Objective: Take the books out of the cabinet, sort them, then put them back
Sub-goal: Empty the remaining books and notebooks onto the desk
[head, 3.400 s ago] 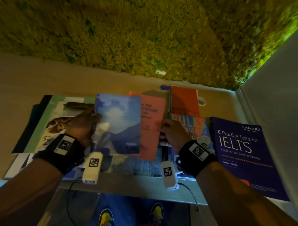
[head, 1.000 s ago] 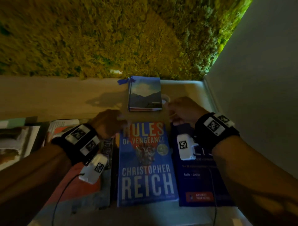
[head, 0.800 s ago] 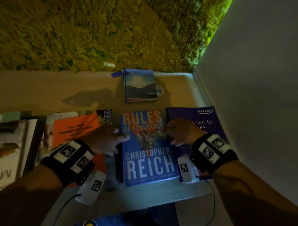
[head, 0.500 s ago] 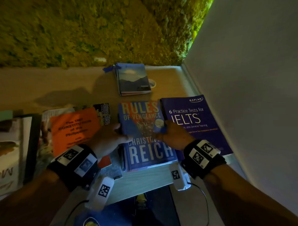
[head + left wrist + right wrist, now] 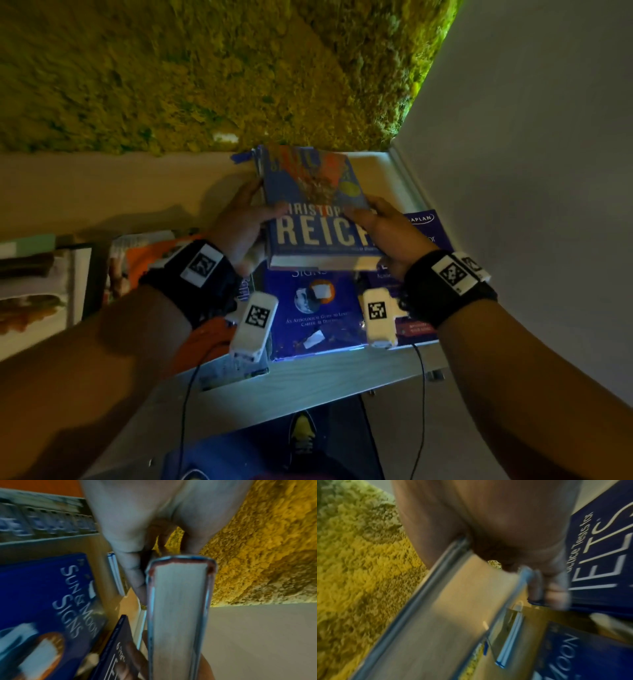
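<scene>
Bare forearms, black wristbands (image 5: 200, 277) with square code tags, white tagged wrist cameras (image 5: 254, 323), thin cables

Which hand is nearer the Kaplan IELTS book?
Right. The right hand grips the Reich book directly above the IELTS book; the left hand grips its opposite edge, farther away.

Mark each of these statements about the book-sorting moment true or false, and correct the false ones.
1. Both hands hold the Reich book. True: the left hand grips its left edge and the right hand its right edge.
2. The Reich book lies flat on the shelf. False: it is lifted above the Sun & Moon Signs book.
3. The IELTS book lies at the right, beside the white wall. True.
4. The wall behind the shelf is bare wood. False: it is covered in yellow-green moss.
5. The Sun & Moon Signs book is red. False: it is dark blue.
</scene>
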A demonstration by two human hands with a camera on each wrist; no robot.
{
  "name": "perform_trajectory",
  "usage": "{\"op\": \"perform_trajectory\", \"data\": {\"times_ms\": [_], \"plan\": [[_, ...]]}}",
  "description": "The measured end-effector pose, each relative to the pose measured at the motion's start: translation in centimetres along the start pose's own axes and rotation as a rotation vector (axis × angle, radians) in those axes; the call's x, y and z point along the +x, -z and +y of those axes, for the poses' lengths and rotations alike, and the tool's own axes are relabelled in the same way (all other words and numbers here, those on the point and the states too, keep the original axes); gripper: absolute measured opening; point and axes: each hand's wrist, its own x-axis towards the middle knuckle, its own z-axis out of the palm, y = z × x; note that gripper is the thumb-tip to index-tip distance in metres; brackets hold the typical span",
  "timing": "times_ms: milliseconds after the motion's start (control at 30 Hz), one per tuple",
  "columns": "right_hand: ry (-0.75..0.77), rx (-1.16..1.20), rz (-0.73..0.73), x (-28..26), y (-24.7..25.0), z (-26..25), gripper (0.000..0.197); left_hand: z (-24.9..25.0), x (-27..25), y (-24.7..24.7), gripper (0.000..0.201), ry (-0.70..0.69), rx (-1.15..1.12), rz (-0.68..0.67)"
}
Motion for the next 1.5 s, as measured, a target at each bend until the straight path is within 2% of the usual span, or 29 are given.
{"op": "perform_trajectory", "data": {"times_ms": [100, 233, 400, 500, 567, 600, 700, 733, 833, 900, 933, 967, 1033, 1067, 1100, 1133, 1167, 1200, 1267, 1300, 1367, 1400, 1433, 1467, 1500], "plan": [[-0.070, 0.142, -0.065, -0.1, -0.1, -1.4, 0.041, 2.0, 0.1, -0.7, 0.059, -0.076, 0.040, -0.041], [-0.069, 0.323, -0.055, -0.3, 0.3, -2.1, 0.041, 3.2, -0.4, -1.2, 0.038, -0.073, 0.064, -0.066], [-0.131, 0.242, -0.044, -1.0, -0.5, 0.9, 0.026, 0.4, -1.9, -0.3, 0.022, 0.098, 0.193, -0.023], [-0.190, 0.095, 0.047, -1.7, -1.1, 4.4, 0.034, -2.8, -2.8, 0.7, 0.009, 0.248, 0.247, -0.019], [-0.244, -0.092, 0.076, -2.5, -1.4, 6.2, 0.044, -4.5, -2.7, 1.3, 0.020, 0.321, 0.321, -0.008], [-0.245, -0.144, 0.087, -2.9, -1.4, 6.9, 0.039, -5.0, -2.7, 1.4, 0.028, 0.319, 0.372, -0.023], [-0.232, -0.154, 0.073, -3.6, -1.5, 8.0, 0.023, -5.9, -2.4, 1.5, 0.069, 0.319, 0.465, -0.042], [-0.213, -0.166, 0.050, -3.7, -1.6, 8.4, 0.016, -6.1, -2.3, 1.4, 0.074, 0.338, 0.475, -0.040], [-0.141, -0.205, -0.035, -2.9, -2.0, 9.7, 0.046, -6.7, -1.7, 1.2, 0.061, 0.325, 0.483, 0.027], [-0.129, -0.270, -0.048, -2.1, -2.2, 11.4, 0.066, -7.1, -1.3, 0.7, 0.065, 0.366, 0.484, 0.054], [-0.098, -0.281, -0.061, -1.6, -2.1, 11.9, 0.078, -7.3, -1.3, 0.5, 0.065, 0.358, 0.500, 0.056], [-0.070, -0.272, -0.064, -1.8, -2.6, 11.9, 0.077, -7.3, -1.6, 0.2, 0.067, 0.352, 0.537, 0.066], [-0.034, -0.300, -0.059, -2.5, -2.9, 11.1, 0.066, -8.0, -1.4, -0.4, 0.093, 0.307, 0.545, 0.132], [-0.026, -0.345, -0.068, -2.5, -2.9, 11.2, 0.078, -8.2, -1.6, -0.8, 0.100, 0.230, 0.541, 0.155], [-0.050, -0.368, -0.088, -2.8, -2.8, 10.9, 0.093, -8.6, -2.2, -1.4, 0.094, 0.163, 0.552, 0.182], [-0.077, -0.400, -0.090, -3.1, -2.8, 10.4, 0.099, -9.5, -2.3, -1.5, 0.083, 0.063, 0.560, 0.210], [-0.076, -0.434, -0.078, -3.5, -2.6, 10.0, 0.094, -10.1, -2.7, -1.8, 0.076, -0.042, 0.618, 0.236], [-0.006, -0.456, -0.083, -3.7, -2.1, 9.6, 0.080, -10.5, -3.2, -2.2, 0.072, -0.175, 0.718, 0.238], [0.178, -0.461, -0.076, -4.4, -0.6, 8.3, 0.039, -11.6, -3.4, -3.4, 0.070, -0.370, 0.997, 0.227], [0.254, -0.468, -0.039, -4.4, 0.7, 8.0, 0.029, -11.7, -3.9, -4.9, 0.070, -0.430, 1.036, 0.187], [0.241, -0.519, 0.056, -4.2, 4.2, 7.1, 0.034, -12.3, -4.0, -8.2, 0.060, -0.435, 0.866, 0.026], [0.191, -0.567, 0.109, -3.7, 6.2, 7.2, 0.041, -12.0, -4.5, -10.4, 0.048, -0.360, 0.734, -0.082], [0.139, -0.616, 0.139, -3.2, 8.1, 7.6, 0.046, -12.0, -4.4, -11.9, 0.045, -0.264, 0.650, -0.180], [0.098, -0.672, 0.169, -2.8, 10.3, 8.1, 0.049, -12.4, -3.8, -13.3, 0.047, -0.195, 0.633, -0.233], [0.064, -0.728, 0.192, -2.0, 11.9, 9.3, 0.052, -12.8, -3.0, -14.2, 0.042, -0.156, 0.646, -0.231]]}}
